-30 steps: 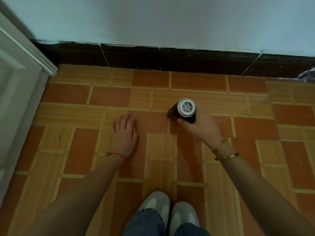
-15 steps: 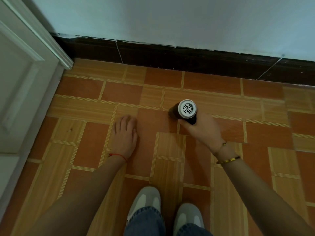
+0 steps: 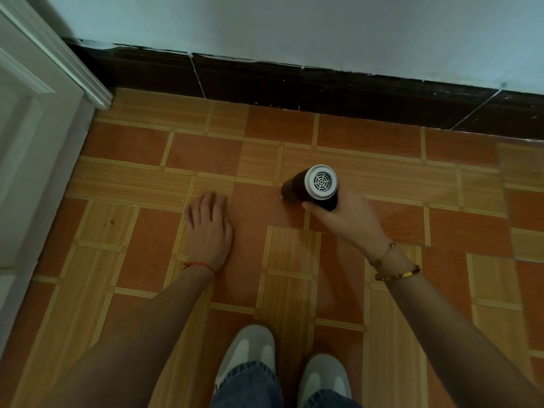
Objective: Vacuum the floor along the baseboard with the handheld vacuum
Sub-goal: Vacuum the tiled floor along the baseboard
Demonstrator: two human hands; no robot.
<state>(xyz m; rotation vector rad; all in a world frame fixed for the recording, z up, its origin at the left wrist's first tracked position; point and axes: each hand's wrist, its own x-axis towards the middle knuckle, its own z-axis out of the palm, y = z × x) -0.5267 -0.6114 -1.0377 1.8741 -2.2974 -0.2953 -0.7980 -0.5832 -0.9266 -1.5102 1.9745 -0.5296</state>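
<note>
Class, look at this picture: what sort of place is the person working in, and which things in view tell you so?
Probably a room in a home, at the edge by a doorway. Clues: a patterned orange tile floor, a dark baseboard under a pale painted wall, and a white door frame on the left.

Open floor ahead of you up to the baseboard, door frame closing off your left, your left hand flat beside the path, bare tiles running right.

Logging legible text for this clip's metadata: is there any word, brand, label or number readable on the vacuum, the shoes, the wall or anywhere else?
None readable.
Handheld vacuum in the right hand: only a white grille, no visible lettering.
Shoes: plain grey and white panels.
Wall, baseboard, floor tiles: no writing.
</note>
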